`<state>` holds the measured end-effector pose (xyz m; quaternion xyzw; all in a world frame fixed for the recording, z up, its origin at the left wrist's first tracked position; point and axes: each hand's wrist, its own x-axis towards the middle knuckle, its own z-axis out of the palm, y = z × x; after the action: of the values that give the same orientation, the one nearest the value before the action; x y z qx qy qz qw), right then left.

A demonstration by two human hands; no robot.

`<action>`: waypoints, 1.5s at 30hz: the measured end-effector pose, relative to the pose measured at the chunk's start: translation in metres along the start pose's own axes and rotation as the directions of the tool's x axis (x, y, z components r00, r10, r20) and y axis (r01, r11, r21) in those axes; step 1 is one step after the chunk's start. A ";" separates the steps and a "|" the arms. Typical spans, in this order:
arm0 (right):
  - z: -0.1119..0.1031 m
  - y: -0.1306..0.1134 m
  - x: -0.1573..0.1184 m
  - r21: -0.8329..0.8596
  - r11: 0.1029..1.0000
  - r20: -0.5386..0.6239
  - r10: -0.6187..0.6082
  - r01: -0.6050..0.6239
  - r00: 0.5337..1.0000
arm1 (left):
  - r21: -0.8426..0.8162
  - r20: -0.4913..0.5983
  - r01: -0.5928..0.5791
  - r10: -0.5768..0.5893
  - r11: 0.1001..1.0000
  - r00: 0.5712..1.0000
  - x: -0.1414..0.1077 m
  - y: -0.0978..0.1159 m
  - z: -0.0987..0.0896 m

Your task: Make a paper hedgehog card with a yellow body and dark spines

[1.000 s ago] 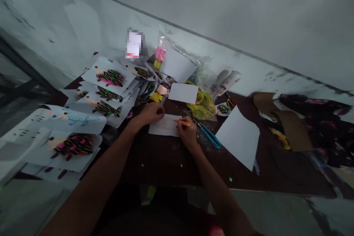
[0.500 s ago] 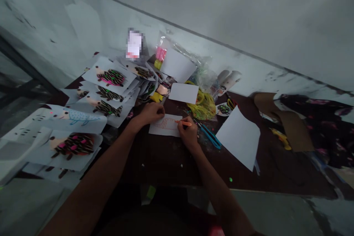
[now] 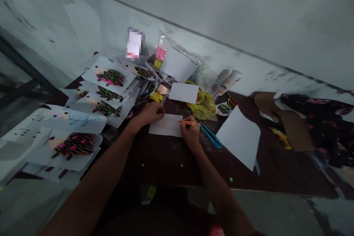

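Note:
A small white sheet of paper (image 3: 163,132) lies on the dark table, with an orange line drawing of a rounded, scalloped shape on it. My right hand (image 3: 190,134) grips an orange felt-tip pen (image 3: 189,122), whose tip is at the right part of the drawing. At the sheet's upper left edge rests my left hand (image 3: 151,113), its fingers loosely bent with a gap to the thumb, holding nothing. Just right of my right hand are blue-handled scissors (image 3: 210,136). Behind the sheet sits another blank white paper (image 3: 184,93).
Hedgehog pictures (image 3: 110,77) are piled at the left, by a white container (image 3: 16,151). A yellow plastic bag (image 3: 203,107) lies behind my right hand. A large white sheet (image 3: 240,138) lies to the right, then brown cardboard (image 3: 295,132) and dark flowered cloth (image 3: 312,121).
My right hand and the orange pen have shifted slightly right along the drawing, and the pen lies flatter. My left hand and the sheet have stayed in place.

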<state>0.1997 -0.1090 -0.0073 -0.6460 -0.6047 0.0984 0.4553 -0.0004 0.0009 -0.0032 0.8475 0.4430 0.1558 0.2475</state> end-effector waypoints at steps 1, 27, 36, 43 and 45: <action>0.000 0.000 0.000 -0.004 1.000 0.007 -0.007 0.007 1.000 | 0.000 0.000 0.003 -0.003 1.000 1.000 0.000 0.000 0.000; 0.001 -0.005 -0.002 0.034 0.999 0.044 -0.012 0.010 0.999 | 0.013 -0.002 0.007 -0.007 1.000 1.000 0.000 0.003 -0.001; 0.007 -0.016 -0.006 0.136 0.987 0.176 -0.111 0.088 0.978 | 0.011 0.006 0.016 -0.016 1.000 1.000 -0.001 0.003 -0.001; 0.011 -0.016 -0.006 0.154 0.985 0.222 -0.105 0.072 0.969 | -0.017 0.015 0.016 -0.016 1.000 1.000 -0.001 0.004 -0.003; 0.011 -0.016 -0.006 0.156 0.985 0.231 -0.103 0.068 0.968 | -0.025 0.010 0.014 -0.014 1.000 1.000 -0.001 0.004 -0.002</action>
<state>0.1793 -0.1112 -0.0048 -0.5674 -0.6734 0.1996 0.4298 0.0009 -0.0008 0.0008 0.8420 0.4459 0.1551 0.2613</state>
